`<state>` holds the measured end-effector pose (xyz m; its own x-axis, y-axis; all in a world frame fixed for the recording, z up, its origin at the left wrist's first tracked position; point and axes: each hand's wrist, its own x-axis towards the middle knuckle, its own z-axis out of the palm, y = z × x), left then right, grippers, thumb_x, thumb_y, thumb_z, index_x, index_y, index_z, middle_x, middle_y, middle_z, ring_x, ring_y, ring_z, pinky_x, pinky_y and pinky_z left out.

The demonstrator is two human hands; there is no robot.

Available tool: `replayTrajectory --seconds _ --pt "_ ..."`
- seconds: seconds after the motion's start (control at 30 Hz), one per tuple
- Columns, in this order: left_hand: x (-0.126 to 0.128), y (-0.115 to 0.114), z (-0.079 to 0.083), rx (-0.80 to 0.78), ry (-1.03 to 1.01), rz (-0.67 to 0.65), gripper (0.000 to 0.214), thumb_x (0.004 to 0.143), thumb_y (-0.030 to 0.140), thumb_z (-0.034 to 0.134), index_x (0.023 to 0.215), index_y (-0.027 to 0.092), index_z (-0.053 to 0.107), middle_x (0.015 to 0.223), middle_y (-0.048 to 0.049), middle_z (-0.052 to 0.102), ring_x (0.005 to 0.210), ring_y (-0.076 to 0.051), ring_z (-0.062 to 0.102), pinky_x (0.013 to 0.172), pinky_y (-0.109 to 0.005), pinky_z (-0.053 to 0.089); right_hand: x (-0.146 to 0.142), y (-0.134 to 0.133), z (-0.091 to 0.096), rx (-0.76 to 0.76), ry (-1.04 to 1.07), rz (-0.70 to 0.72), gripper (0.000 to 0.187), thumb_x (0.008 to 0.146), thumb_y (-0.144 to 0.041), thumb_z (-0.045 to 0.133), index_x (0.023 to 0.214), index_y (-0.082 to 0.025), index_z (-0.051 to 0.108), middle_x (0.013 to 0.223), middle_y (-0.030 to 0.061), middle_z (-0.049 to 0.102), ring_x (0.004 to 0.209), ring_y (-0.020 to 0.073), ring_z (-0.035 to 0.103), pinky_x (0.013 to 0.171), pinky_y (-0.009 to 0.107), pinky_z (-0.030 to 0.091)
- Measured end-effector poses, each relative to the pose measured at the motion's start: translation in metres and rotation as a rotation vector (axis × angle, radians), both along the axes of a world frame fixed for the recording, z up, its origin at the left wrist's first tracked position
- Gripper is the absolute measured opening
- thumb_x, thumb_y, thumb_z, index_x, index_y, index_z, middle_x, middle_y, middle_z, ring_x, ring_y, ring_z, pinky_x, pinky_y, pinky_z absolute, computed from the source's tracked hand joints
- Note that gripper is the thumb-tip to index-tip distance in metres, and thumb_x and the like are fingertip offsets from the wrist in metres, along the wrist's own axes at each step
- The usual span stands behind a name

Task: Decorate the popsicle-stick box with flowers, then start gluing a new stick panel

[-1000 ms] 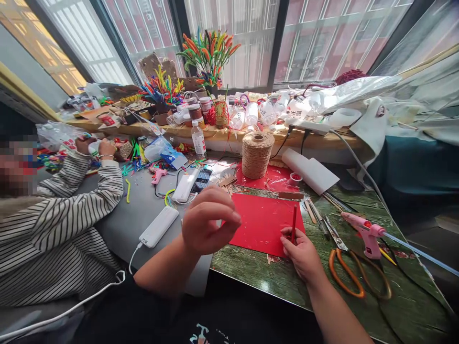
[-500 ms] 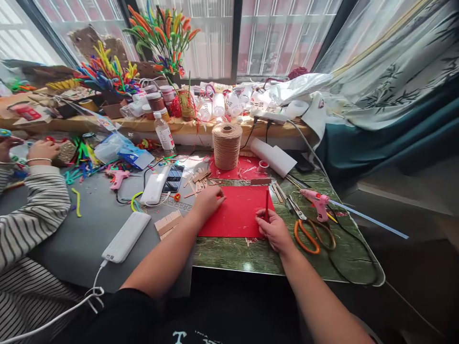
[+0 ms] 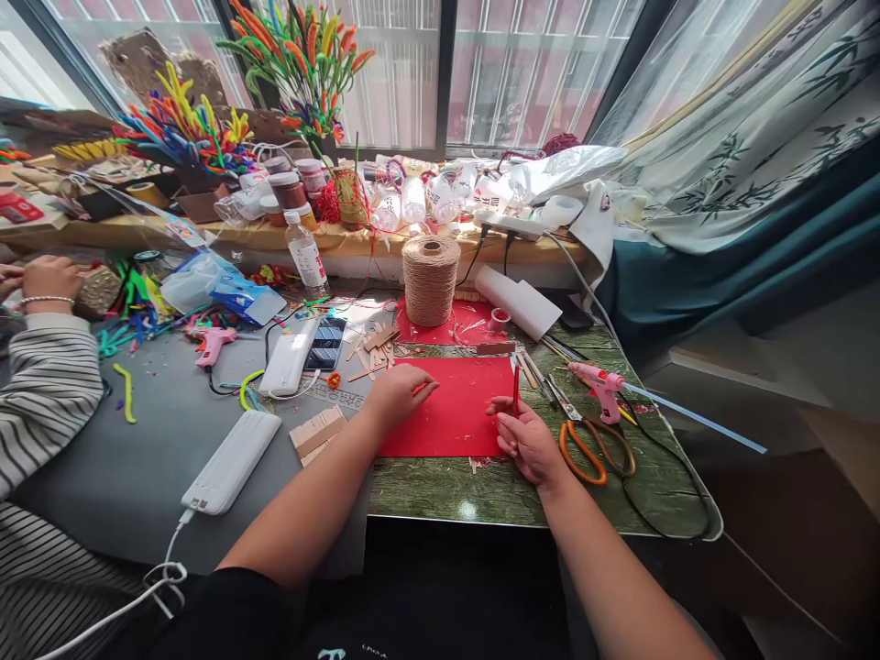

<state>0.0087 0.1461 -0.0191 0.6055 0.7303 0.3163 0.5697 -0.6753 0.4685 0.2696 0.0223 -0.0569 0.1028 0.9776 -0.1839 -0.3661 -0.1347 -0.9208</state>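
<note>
A red sheet lies flat on the tabletop in front of me. My left hand hovers over or rests on its left part, fingers stretched to the right with a gap by the thumb and nothing visible in them. At the sheet's right edge, my right hand grips a slim dark red pencil, held nearly upright. Thin wooden strips are piled beyond the left hand. A bundle of light wooden pieces lies left of that forearm. Orange-handled scissors lie right of my right hand.
A twine spool stands behind the sheet. A pink glue gun with its cable lies at the right. White power banks and a phone occupy the left side. Another person's hand works at far left.
The view has shifted slightly right. My left thumb and fingers have spread a little apart. The pencil stays in my right hand, whose fingers have shifted on it. The other person's arm moved left.
</note>
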Motion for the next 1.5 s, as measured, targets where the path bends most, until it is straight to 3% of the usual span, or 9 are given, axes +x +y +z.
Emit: replayTrajectory --seconds 0.13,0.23,0.37,0.5,0.57,0.7,0.87,1.1,1.5 --pt "-0.009 -0.039 0.019 -0.027 0.171 -0.077 0.033 0.102 0.048 0.051 0.107 0.023 0.073 0.104 -0.0081 0.077 0.101 -0.024 0.069 0.092 -0.037 0.052 -0.003 0.001 -0.007 -0.010 0.035 0.002 0.031 0.084 -0.036 0.075 0.110 -0.022 0.067 0.101 0.0048 0.072 0.056 0.0081 0.053 0.045 0.021 0.042" --pt "-0.018 -0.072 0.007 -0.001 0.271 -0.124 0.044 0.098 0.046 0.060 0.134 0.021 0.063 0.141 -0.0133 0.064 0.130 -0.031 0.058 0.111 -0.045 0.046 -0.007 0.002 -0.008 -0.037 0.027 0.006 0.033 0.081 -0.036 0.077 0.108 -0.021 0.068 0.115 0.0089 0.073 0.089 0.0186 0.071 0.070 0.030 0.059" --pt "-0.026 -0.096 -0.022 -0.001 0.320 -0.044 0.041 0.103 0.034 0.049 0.141 0.022 0.060 0.156 -0.0130 0.052 0.142 -0.032 0.048 0.119 -0.051 0.037 0.001 0.015 0.002 -0.090 -0.111 0.120 0.030 0.077 -0.033 0.077 0.103 -0.021 0.071 0.117 0.0121 0.074 0.106 0.0269 0.072 0.089 0.043 0.060" --pt "-0.029 -0.099 -0.031 -0.025 0.290 -0.027 0.041 0.102 0.035 0.049 0.141 0.024 0.060 0.156 -0.0110 0.052 0.142 -0.031 0.048 0.120 -0.052 0.035 0.012 0.042 0.020 0.138 -0.463 -0.194 0.034 0.081 -0.030 0.066 0.114 -0.025 0.070 0.132 0.0106 0.069 0.125 0.0289 0.064 0.101 0.046 0.055" --pt "-0.030 -0.098 -0.031 -0.022 0.268 -0.025 0.043 0.102 0.035 0.050 0.142 0.024 0.059 0.156 -0.0113 0.052 0.142 -0.031 0.047 0.120 -0.052 0.034 0.007 0.051 0.025 0.163 -0.376 -0.167 0.033 0.080 -0.027 0.063 0.113 -0.025 0.069 0.129 0.0097 0.070 0.119 0.0273 0.067 0.103 0.047 0.055" --pt "-0.032 -0.098 -0.031 -0.024 0.237 -0.010 0.042 0.100 0.034 0.053 0.140 0.026 0.060 0.155 -0.0105 0.053 0.141 -0.030 0.049 0.120 -0.052 0.034 -0.012 0.059 0.016 -0.065 -0.143 0.240 0.031 0.072 -0.025 0.069 0.103 -0.021 0.070 0.112 0.0123 0.075 0.101 0.0291 0.074 0.091 0.051 0.060" --pt "-0.034 -0.100 -0.034 -0.028 0.224 -0.012 0.042 0.099 0.036 0.054 0.139 0.025 0.061 0.155 -0.0103 0.054 0.142 -0.030 0.048 0.120 -0.051 0.034 -0.024 0.061 0.000 0.186 -0.449 -0.211 0.033 0.083 -0.034 0.065 0.113 -0.024 0.070 0.123 0.0098 0.071 0.116 0.0265 0.066 0.102 0.047 0.054" --pt "-0.037 -0.101 -0.036 -0.036 0.208 0.000 0.044 0.096 0.037 0.058 0.139 0.025 0.061 0.155 -0.0100 0.054 0.143 -0.030 0.047 0.120 -0.051 0.034 -0.035 0.007 0.009 0.092 -0.700 0.294 0.031 0.088 -0.045 0.067 0.111 -0.026 0.075 0.106 0.0093 0.074 0.096 0.0278 0.069 0.089 0.046 0.057" --pt "-0.037 -0.101 -0.037 -0.030 0.197 0.003 0.043 0.097 0.036 0.056 0.138 0.022 0.062 0.156 -0.0081 0.053 0.143 -0.029 0.047 0.122 -0.049 0.033 -0.036 -0.026 -0.011 0.112 -1.007 0.198 0.027 0.081 -0.048 0.078 0.102 -0.030 0.079 0.099 0.0080 0.072 0.090 0.0309 0.067 0.084 0.045 0.051"
